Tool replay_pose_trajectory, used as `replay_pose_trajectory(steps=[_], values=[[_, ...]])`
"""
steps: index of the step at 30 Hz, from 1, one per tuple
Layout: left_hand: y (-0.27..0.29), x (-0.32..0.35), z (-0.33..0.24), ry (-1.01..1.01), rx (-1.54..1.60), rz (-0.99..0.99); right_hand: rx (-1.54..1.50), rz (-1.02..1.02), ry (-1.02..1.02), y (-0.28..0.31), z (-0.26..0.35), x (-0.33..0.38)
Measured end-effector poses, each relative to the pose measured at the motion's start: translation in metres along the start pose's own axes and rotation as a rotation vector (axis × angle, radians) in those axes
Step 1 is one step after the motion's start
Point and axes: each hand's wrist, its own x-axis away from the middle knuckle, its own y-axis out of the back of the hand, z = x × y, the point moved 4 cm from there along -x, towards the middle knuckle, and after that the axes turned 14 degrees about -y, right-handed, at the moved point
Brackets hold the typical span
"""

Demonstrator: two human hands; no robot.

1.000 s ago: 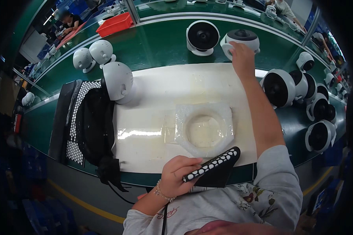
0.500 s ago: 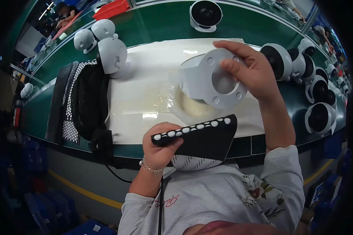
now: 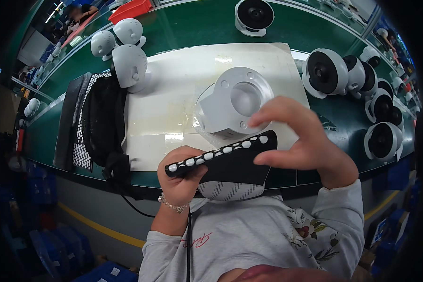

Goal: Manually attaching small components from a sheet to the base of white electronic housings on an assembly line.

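Observation:
My left hand [image 3: 179, 177] grips a bent black sheet [image 3: 237, 165] whose folded upper edge shows a row of white round stick-on pads. Part of its pale printed backing [image 3: 230, 190] hangs below, close to my body. My right hand [image 3: 305, 143] is empty, thumb and fingers spread around the right end of the sheet without visibly closing on it. Just beyond, a white fan-like housing [image 3: 214, 110] lies with its round base facing up, small round recesses around the rim. It rests on a clear-wrapped ring [image 3: 197, 126], mostly hidden beneath it.
A white board [image 3: 160, 113] covers the middle of the green bench. At left lie a black pouch [image 3: 107, 120] and dotted black sheets [image 3: 82, 157], with several white units [image 3: 129, 66] behind. More black-faced units [image 3: 324, 73] line the right side; one [image 3: 254, 18] stands at the back.
My right hand has let go of the white housing, now set down on the ring, and moved toward me to the sheet. My left hand and sheet shifted slightly left.

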Motion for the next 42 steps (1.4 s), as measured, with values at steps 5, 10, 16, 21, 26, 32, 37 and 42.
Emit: replay_pose_trajectory(steps=[5,10,16,21,26,32,37,42], values=[[-0.004,-0.003,-0.003,-0.015,-0.061,0.035,-0.005,-0.040,0.044,-0.005,-0.008,0.007],[-0.004,0.000,-0.003,0.069,-0.030,-0.072,0.022,-0.034,0.114,-0.005,-0.013,0.004],[-0.007,0.004,-0.006,0.191,-0.076,-0.049,0.149,-0.214,0.254,0.002,0.009,0.004],[-0.011,0.005,-0.006,0.226,-0.113,-0.025,0.106,-0.136,0.254,-0.012,0.008,0.012],[-0.012,0.002,-0.008,0.145,-0.135,-0.022,0.095,-0.276,0.241,-0.009,0.006,0.008],[-0.011,0.003,-0.006,0.185,-0.181,-0.025,0.104,-0.052,0.406,-0.015,0.014,0.013],[-0.024,-0.004,-0.007,0.116,-0.202,0.136,-0.071,-0.114,0.364,-0.021,0.013,0.011],[-0.017,-0.002,-0.001,0.255,-0.216,0.046,-0.115,0.059,0.416,-0.017,0.016,0.011]])
